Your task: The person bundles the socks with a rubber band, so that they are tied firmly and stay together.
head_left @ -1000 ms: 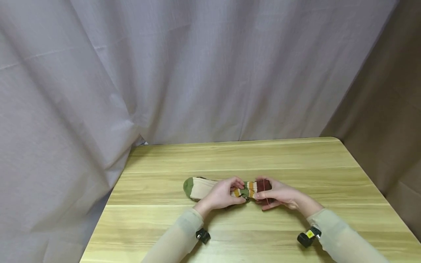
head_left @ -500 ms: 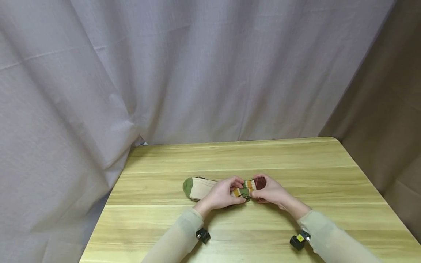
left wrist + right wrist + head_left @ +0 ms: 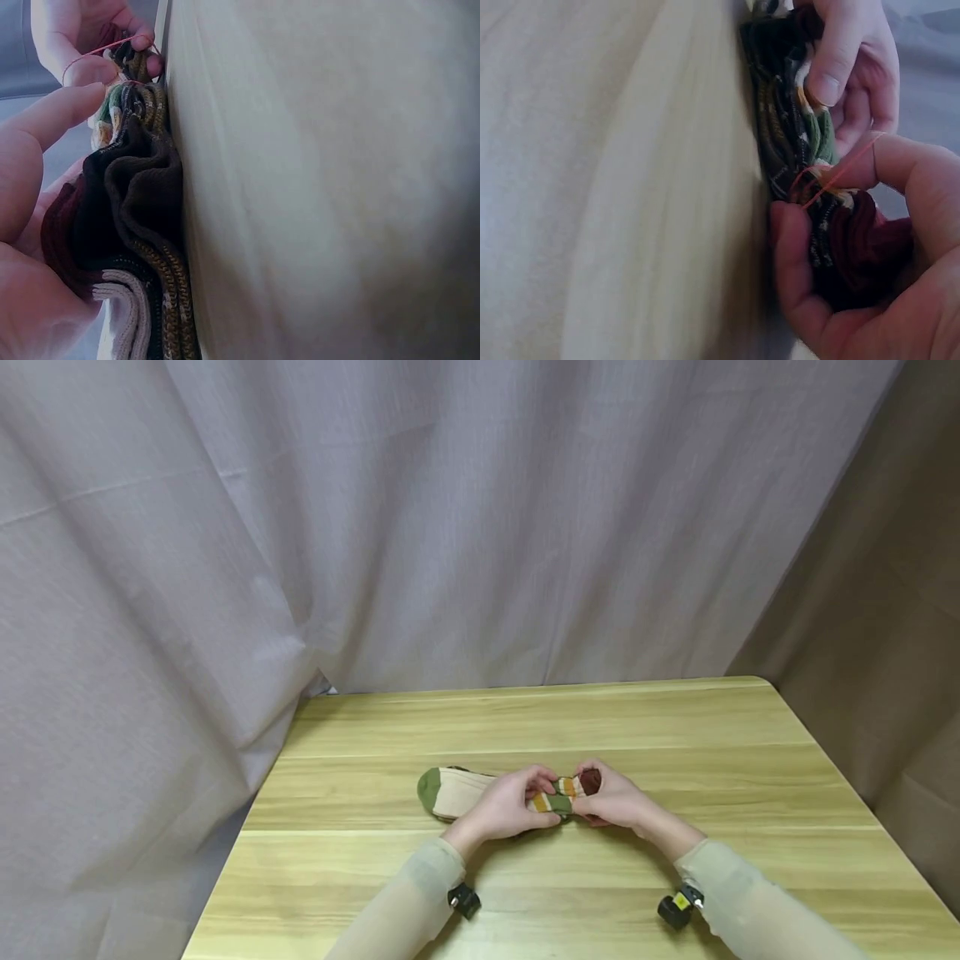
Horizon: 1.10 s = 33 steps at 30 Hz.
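A flat bundle of stacked socks (image 3: 459, 793) lies crosswise on the table. The top one is cream with a green toe at the left, then green and orange stripes and a maroon cuff at the right. Dark patterned socks (image 3: 146, 191) show underneath in the left wrist view. My left hand (image 3: 504, 803) grips the bundle around its middle, thumb on the near side. My right hand (image 3: 621, 798) curls around the cuff end, which it partly hides. A thin red rubber band (image 3: 821, 192) is stretched over my right thumb and fingers, across the socks by the stripes.
The light wood-grain table (image 3: 637, 722) ends at a straight back edge. Grey curtain (image 3: 465, 527) hangs behind and at the left, with a brown one (image 3: 870, 627) on the right. Small black cameras (image 3: 465, 902) are strapped to both wrists.
My right hand has moved left along the cuff toward the stripes, bringing the rubber band along. My left hand keeps its place on the bundle.
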Each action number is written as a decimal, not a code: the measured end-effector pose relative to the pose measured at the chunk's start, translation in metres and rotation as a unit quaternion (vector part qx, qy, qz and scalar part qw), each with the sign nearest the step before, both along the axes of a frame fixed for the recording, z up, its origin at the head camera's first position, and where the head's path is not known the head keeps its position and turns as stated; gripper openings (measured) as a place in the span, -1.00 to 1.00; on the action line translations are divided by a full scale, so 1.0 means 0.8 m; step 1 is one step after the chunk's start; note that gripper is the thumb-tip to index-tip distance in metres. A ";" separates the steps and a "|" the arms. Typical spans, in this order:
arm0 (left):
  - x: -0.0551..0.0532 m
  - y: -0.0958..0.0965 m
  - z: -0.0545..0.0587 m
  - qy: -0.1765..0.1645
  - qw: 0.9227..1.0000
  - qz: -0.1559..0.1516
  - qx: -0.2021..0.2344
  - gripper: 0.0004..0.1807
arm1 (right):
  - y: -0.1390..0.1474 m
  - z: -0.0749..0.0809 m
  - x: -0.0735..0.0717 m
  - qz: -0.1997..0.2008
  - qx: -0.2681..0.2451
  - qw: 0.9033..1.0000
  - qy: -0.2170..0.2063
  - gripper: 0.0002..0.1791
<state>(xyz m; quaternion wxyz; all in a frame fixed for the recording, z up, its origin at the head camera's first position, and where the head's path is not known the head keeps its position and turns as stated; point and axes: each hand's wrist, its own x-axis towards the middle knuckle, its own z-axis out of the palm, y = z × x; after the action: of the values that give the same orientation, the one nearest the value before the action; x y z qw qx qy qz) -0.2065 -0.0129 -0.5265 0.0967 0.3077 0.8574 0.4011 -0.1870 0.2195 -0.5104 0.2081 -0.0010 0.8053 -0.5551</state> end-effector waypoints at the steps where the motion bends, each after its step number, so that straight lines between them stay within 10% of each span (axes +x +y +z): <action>1: 0.000 0.000 0.000 0.000 1.000 0.000 0.001 -0.42 | 0.001 0.001 -0.001 0.007 0.004 1.000 0.001 -0.32; 18: -0.001 0.005 0.005 -0.004 1.000 0.007 0.002 -0.38 | 0.023 0.010 -0.001 0.011 0.041 0.999 0.034 -0.23; 33: -0.003 0.009 0.006 0.163 0.969 -0.079 -0.169 -0.26 | 0.055 -0.010 -0.018 -0.025 -0.020 0.999 0.006 -0.31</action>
<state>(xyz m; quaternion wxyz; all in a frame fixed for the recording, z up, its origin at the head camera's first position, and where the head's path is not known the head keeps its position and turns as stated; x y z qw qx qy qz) -0.2090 -0.0060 -0.5214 0.0378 0.4149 0.8899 0.1858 -0.2018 0.2637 -0.5183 0.1899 0.0116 0.7952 -0.5757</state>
